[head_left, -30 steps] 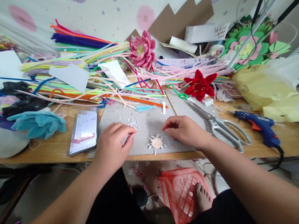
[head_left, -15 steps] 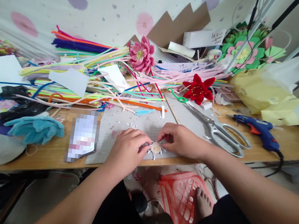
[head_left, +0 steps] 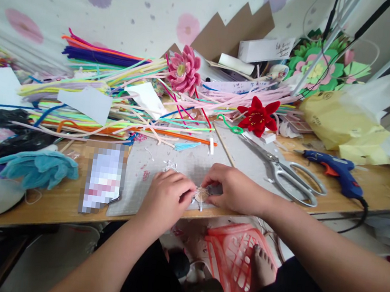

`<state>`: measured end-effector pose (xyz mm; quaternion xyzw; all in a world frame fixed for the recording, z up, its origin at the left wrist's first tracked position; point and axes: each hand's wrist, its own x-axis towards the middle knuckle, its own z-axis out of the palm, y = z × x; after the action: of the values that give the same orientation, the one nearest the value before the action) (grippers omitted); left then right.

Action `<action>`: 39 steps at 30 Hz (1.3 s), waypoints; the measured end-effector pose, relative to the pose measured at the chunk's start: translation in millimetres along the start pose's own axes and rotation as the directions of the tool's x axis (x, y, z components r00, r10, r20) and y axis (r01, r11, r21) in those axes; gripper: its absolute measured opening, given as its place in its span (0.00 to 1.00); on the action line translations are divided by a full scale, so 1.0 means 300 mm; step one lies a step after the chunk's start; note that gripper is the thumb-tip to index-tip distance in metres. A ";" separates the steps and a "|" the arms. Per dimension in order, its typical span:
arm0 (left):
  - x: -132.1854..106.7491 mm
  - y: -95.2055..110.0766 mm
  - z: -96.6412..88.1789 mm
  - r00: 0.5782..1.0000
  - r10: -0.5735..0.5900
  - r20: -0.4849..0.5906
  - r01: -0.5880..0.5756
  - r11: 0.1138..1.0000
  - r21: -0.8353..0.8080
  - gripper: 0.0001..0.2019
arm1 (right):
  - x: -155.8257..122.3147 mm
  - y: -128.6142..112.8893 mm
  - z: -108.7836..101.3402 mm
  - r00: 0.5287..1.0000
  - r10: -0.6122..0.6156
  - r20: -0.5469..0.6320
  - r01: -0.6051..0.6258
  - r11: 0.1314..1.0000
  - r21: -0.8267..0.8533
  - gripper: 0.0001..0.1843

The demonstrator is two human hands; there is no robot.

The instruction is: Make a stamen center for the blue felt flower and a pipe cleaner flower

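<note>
"Where's that round, white-fringed disc [head_left: 202, 195]?"

"I see it on the grey mat [head_left: 129, 199], between hands. Right hand [head_left: 229, 189]: fingers curved, parted. Left hand [head_left: 171, 194]: fingers bent; whether gripping, I can't tell."

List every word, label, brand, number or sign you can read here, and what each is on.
None reads clearly.
White box: dark handwriting, too blurred.
White strip: dark marks, too blurred.
Yellow bag: faint printing, too small.
Grey mat: red marks, too blurred.
Phone: screen pixelated, unreadable.
</note>
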<state>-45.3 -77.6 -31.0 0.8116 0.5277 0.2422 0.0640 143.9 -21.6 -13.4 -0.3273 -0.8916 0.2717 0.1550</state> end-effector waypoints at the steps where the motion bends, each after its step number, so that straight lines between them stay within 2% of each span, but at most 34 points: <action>1: 0.000 0.000 0.000 1.000 -0.002 0.000 0.002 1.000 -0.003 0.06 | 0.001 -0.002 0.002 1.000 0.011 -0.001 -0.011 1.000 -0.001 0.12; 20: -0.020 -0.004 0.005 0.997 0.056 -0.062 -0.054 0.998 0.040 0.08 | 0.004 -0.020 0.019 1.000 0.004 -0.006 -0.004 0.999 -0.041 0.10; 30: -0.022 -0.004 0.002 0.996 0.089 -0.032 -0.086 0.993 0.075 0.08 | 0.003 -0.020 0.032 1.000 -0.012 -0.023 0.011 0.998 -0.057 0.09; 39: -0.021 -0.004 -0.009 0.995 0.091 -0.036 -0.090 0.995 0.033 0.08 | 0.004 -0.015 0.033 1.000 -0.007 -0.019 0.006 0.999 -0.050 0.08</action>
<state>-49.6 -83.2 -31.0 0.8309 0.4953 0.2516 0.0305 136.2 -27.6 -18.6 -0.3306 -0.8977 0.2458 0.1563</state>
